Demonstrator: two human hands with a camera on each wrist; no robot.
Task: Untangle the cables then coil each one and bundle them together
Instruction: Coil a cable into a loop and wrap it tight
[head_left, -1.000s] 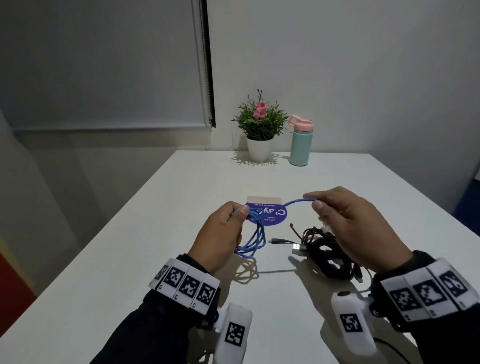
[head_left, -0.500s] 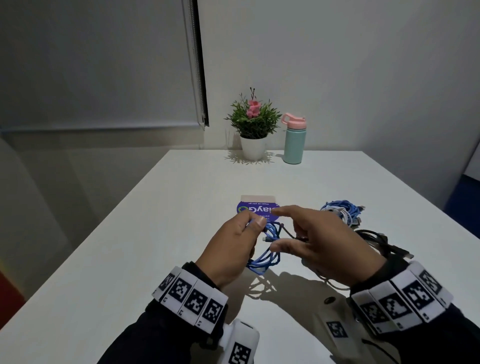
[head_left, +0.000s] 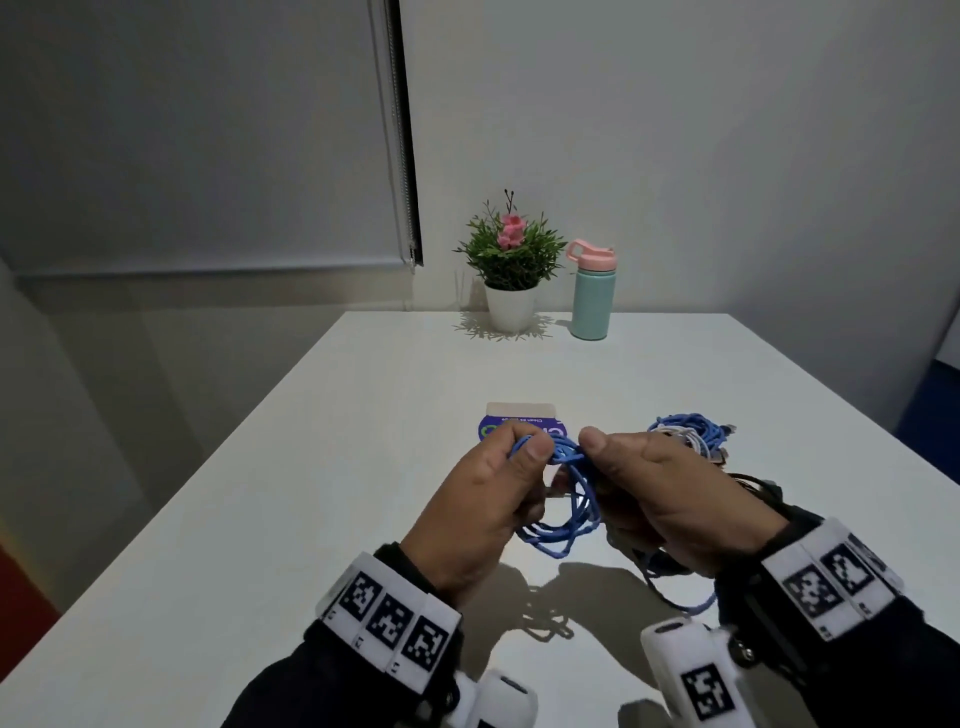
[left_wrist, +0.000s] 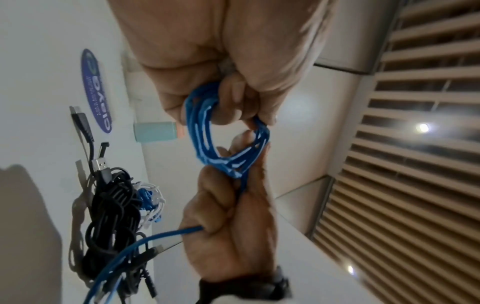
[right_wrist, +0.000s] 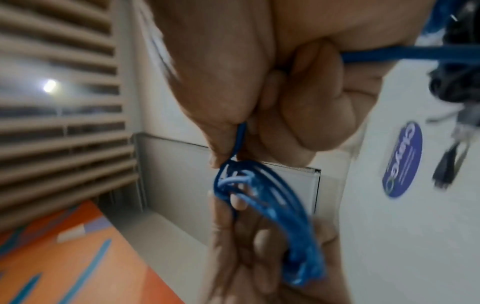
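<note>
A blue cable (head_left: 569, 499) hangs in several loops above the table, between both hands. My left hand (head_left: 488, 499) pinches the top of the coil (left_wrist: 223, 127) with thumb and curled fingers. My right hand (head_left: 660, 493) grips the same coil just to the right, and the cable's loose tail (head_left: 685, 603) runs out under its palm (right_wrist: 405, 54). A black cable bundle (left_wrist: 111, 216) lies on the table behind my right wrist, mostly hidden in the head view. A blue and white coiled bundle (head_left: 688, 434) rests further back on the right.
A round blue sticker on a card (head_left: 519, 415) lies just beyond my hands. A potted plant (head_left: 511, 270) and a teal bottle with a pink lid (head_left: 592, 296) stand at the table's far edge. The white table (head_left: 260, 519) drops off on the left.
My right hand has come in from the right to meet the left and now grips the blue coil. The coil has gained loops, and the free tail has shortened.
</note>
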